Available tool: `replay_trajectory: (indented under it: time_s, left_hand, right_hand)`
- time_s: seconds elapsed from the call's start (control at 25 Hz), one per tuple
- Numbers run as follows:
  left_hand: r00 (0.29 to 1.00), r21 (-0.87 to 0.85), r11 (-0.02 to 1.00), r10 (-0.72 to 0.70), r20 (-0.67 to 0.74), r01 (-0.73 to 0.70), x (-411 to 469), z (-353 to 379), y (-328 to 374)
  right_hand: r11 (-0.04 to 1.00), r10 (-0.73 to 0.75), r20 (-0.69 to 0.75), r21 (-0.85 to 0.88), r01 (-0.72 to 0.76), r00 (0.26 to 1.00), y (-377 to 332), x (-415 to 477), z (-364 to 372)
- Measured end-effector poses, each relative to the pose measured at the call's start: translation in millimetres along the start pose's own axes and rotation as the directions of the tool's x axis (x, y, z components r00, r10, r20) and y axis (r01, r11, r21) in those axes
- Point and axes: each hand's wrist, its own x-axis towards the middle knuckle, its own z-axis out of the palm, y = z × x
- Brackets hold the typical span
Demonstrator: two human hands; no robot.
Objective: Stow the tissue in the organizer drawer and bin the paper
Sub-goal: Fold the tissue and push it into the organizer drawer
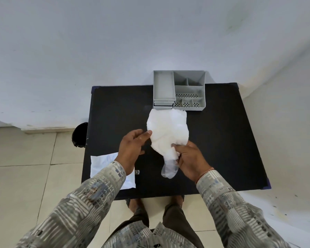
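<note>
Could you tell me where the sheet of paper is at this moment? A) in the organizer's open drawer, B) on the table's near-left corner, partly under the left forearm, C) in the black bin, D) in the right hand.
B: the paper lies flat on the table at its near-left corner, overhanging the edge, while the right hand grips the tissue.

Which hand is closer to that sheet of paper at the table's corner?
Left. The left hand hovers just above the paper; the right hand, gripping the tissue, is farther away.
</note>
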Motion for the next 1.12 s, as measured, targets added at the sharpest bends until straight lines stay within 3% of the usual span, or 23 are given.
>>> replay_trajectory:
  time_s: [0.12,0.2,0.32,0.44,0.48,0.56,0.64,0.8,0.96,1.04,1.08,1.12]
  left_hand:
    - [0.938,-0.156,0.954,-0.205,0.278,0.255,-7.6,9.2,6.1]
    - [0.919,-0.2,0.941,-0.194,0.342,0.274,-14.7,24.2,11.0]
    - [0.965,-0.244,0.946,-0.164,0.204,0.212,-14.5,45.5,11.5]
    - [0.978,-0.315,0.931,-0.141,0.155,0.184,-13.6,55.1,13.9]
    - [0.977,-0.305,0.937,-0.123,0.172,0.172,-15.2,58.2,14.8]
    - [0.968,-0.26,0.954,-0.085,0.235,0.147,-20.9,65.3,16.0]
    - [0.959,-0.26,0.956,-0.058,0.278,0.134,-25.9,71.2,16.6]
    - [0.971,-0.302,0.939,-0.102,0.216,0.166,-28.5,77.9,14.5]
    - [0.997,-0.172,0.985,0.01,-0.08,-0.024,-24.4,94.7,3.9]
    - [0.996,-0.137,0.989,0.05,-0.078,-0.061,-23.3,102.5,4.2]
    - [0.998,-0.134,0.989,0.055,-0.038,-0.059,-23.8,105.1,5.3]
    - [0.998,-0.12,0.991,0.057,-0.002,-0.057,-25.7,109.5,8.4]
  right_hand:
    - [1.0,0.005,0.074,-0.008,-0.004,0.997,-14.2,-14.2,-4.6]
    - [0.997,0.063,0.119,-0.042,-0.059,0.991,-21.6,-21.8,-5.8]
    - [0.975,0.197,0.206,0.064,-0.214,0.959,-39.3,-34.7,-20.8]
    - [0.939,0.189,0.255,0.235,-0.25,0.948,-57.1,-47.1,-36.0]
    - [0.959,0.173,0.246,0.177,-0.22,0.954,-59.5,-46.3,-37.8]
    - [0.982,0.117,0.148,-0.165,-0.092,0.982,-58.6,-39.1,-35.7]
    - [0.913,-0.011,0.04,-0.408,0.026,0.999,-60.2,-31.5,-34.5]
    - [0.916,-0.108,0.03,-0.386,0.111,0.994,-65.4,-23.7,-45.3]
    - [0.935,-0.021,0.135,-0.348,0.068,0.991,-66.0,-23.4,-53.1]
    - [0.977,0.102,0.225,-0.207,-0.055,0.969,-68.3,-21.0,-57.7]
    - [0.97,0.099,0.229,-0.238,-0.043,0.968,-70.4,-19.1,-58.5]
    - [0.919,0.018,0.224,-0.388,0.073,0.974,-69.9,-15.0,-60.5]
